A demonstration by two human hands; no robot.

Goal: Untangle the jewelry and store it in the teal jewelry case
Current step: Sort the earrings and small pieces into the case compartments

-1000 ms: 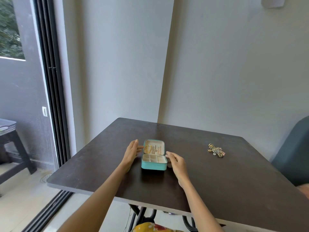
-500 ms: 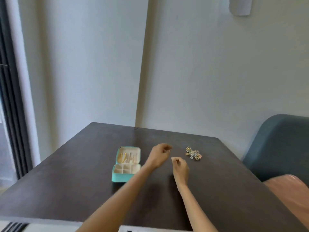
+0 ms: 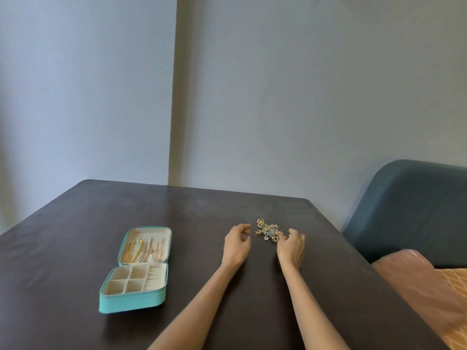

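a: where's the jewelry right now?

b: the tangled jewelry (image 3: 269, 232) sits in a small heap on the dark table (image 3: 75, 223), out toward one o'clock from the person, near the table's right edge. gold and silvery bits, too knotted to tell single pieces apart.

a: and the hands?

b: both are reaching at it. the left hand (image 3: 236, 245) is at the heap's nine o'clock side, fingers loosely curled, fingertips just beside the pile with a sliver of table showing between; it has nothing in it. the right hand (image 3: 292, 246) is at the heap's four o'clock side, fingers bent toward the pile and right up against its edge. whether it has actually pinched a piece, i cannot tell; the fingertips are hidden behind the hand.

a: the case?

b: the teal jewelry case (image 3: 134, 303) lies open and flat, well apart from the heap, at about ten o'clock from the person. its lid is folded back at the far side, with gold chains (image 3: 135, 250) hanging in a row on the cream lining. the near half is split into small square compartments on the left and ridged slots on the right.

a: anything else around?

b: a dark blue chair back (image 3: 409, 205) at three o'clock past the table edge, and a pink and orange cushion (image 3: 429, 286) below it.
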